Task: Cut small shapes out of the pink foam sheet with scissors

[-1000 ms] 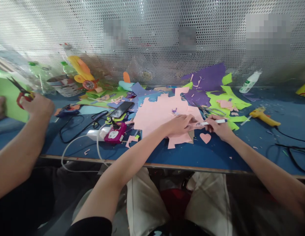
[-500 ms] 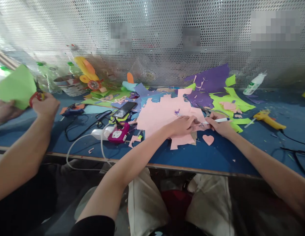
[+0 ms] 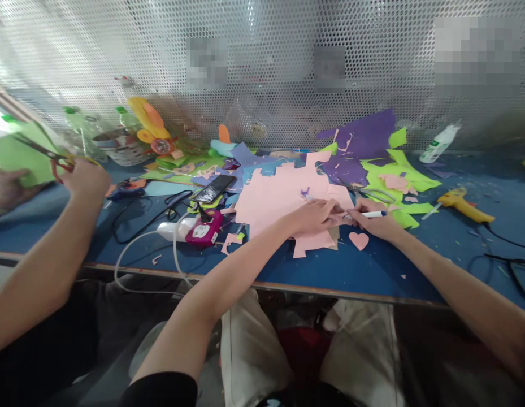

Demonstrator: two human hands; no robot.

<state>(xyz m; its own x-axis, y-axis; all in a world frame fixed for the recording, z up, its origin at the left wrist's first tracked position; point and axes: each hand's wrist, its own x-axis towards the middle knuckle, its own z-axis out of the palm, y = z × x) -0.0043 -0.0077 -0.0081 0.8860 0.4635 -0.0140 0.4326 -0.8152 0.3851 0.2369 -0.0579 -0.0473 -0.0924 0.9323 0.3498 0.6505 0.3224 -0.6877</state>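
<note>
My right hand [image 3: 374,222] grips a white marker [image 3: 374,214] with a dark blue end, its tip pointing left toward my other hand. My left hand [image 3: 316,216] rests on a large pink sheet [image 3: 270,195] with irregular cut edges, its fingers bent and closed on pink paper close to the marker tip. What lies under those fingers is partly hidden. Just below my right hand, a pink paper heart [image 3: 358,241] lies flat on the blue table [image 3: 330,274].
A co-worker at left holds scissors [image 3: 44,152] and green paper [image 3: 33,152]. A yellow glue gun [image 3: 465,207] and a white bottle [image 3: 440,143] stand right. A phone [image 3: 215,189], a magenta box [image 3: 204,229] with cables, and purple scraps [image 3: 372,133] lie around.
My right hand and the marker have shifted slightly left and down toward my left hand, which stays in place. The co-worker's scissors have swung away from the green paper, blades now showing.
</note>
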